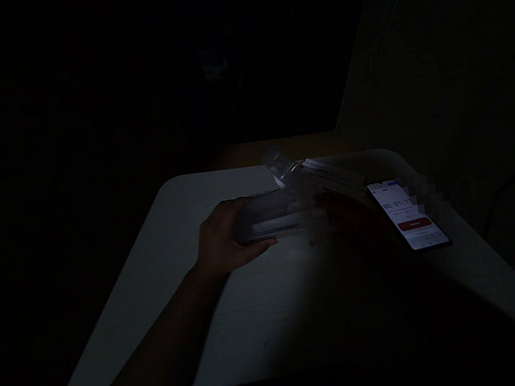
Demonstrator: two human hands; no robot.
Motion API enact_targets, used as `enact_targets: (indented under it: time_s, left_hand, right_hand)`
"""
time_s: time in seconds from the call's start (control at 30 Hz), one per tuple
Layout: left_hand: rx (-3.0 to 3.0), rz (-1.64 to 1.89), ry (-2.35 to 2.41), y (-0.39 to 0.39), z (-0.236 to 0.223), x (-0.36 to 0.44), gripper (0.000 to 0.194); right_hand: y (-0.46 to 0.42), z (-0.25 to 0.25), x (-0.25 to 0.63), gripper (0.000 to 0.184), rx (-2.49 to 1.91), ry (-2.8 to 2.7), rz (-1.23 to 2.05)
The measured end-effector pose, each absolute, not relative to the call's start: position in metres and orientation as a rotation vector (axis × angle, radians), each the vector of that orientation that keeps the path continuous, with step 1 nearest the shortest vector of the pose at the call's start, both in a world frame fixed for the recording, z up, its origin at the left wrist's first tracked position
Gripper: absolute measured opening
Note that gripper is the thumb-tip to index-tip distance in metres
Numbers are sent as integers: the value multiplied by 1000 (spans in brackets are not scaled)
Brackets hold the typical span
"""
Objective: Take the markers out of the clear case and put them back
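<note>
My left hand [220, 239] is wrapped round the left end of a clear plastic case [267, 214], thumb along the near side and fingers at the far side. Pale, long shapes show inside the case, too dim to name. At the case's right end is my right hand [348, 212], in deep shadow and smeared by motion, so its fingers cannot be made out. Just behind the case, a clear, shiny plastic piece [281, 166] sticks up at a slant; whether it is joined to the case I cannot tell.
White pen-like sticks with red ends [335, 171] lie behind my right hand. A lit phone [407, 214] showing a running timer lies at the right of the white table [150, 283]. A dark edge crosses the table's near side. The surroundings are nearly black.
</note>
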State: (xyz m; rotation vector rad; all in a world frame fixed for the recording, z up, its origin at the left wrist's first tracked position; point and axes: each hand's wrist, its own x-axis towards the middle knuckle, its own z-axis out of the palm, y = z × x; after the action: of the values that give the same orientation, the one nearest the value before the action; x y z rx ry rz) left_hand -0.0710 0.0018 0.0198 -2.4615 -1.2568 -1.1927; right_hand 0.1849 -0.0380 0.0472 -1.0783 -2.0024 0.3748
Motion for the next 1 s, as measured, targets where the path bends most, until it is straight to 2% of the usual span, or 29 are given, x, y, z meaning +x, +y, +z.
enact_targets:
  time_s: [0.17,0.5,0.83,1.0]
  left_hand:
    - [-2424,-1307,-1369,3,15,-71,70]
    - [-2411,-1319,-1372,4,14,-70,70]
    - [-2420,-1302,-1366,2,16,-71,70]
    - [-2419,-1321,-1362,2,16,-70,70]
  right_hand:
    - [-31,42,195,30,-1328,-1786,286]
    - [-23,32,192,38,-1717,-2354,-6]
    - [-24,36,188,39,-1751,-2503,-113]
    - [-25,40,185,32,-1765,-2563,-115]
